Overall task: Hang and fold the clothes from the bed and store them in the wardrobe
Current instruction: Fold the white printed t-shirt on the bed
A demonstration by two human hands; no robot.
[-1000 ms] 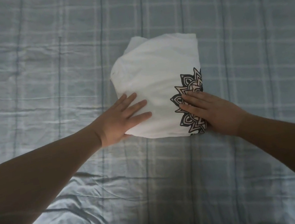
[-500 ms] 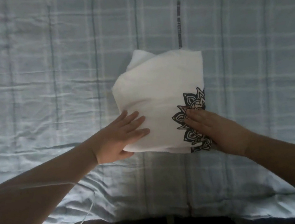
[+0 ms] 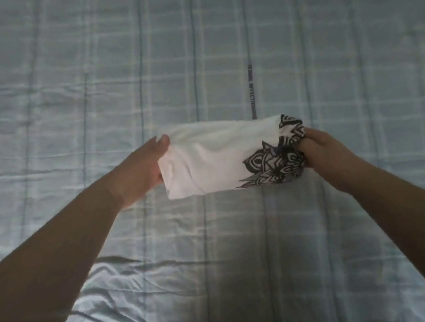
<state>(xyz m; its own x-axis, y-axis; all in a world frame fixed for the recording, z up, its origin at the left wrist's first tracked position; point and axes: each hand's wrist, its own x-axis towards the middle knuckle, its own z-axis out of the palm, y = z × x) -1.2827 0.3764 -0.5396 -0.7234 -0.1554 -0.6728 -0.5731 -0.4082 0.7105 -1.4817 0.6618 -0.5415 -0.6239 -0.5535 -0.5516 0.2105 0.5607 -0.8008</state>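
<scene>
A folded white T-shirt (image 3: 213, 157) with a black mandala print at its right end is lifted off the bed between my two hands. My left hand (image 3: 143, 175) grips its left end, thumb on top and fingers hidden under the cloth. My right hand (image 3: 322, 149) grips the printed right end, fingers curled into the bunched fabric. The bundle hangs level above the middle of the bed.
The bed (image 3: 215, 48) is covered with a light blue checked sheet, wrinkled at the near left. A small dark label (image 3: 251, 89) lies on the sheet just beyond the shirt. No other clothes and no wardrobe are in view.
Both hands went from pressing flat on the folded shirt to gripping its two ends. The shirt has come up off the sheet and is now a narrower bundle.
</scene>
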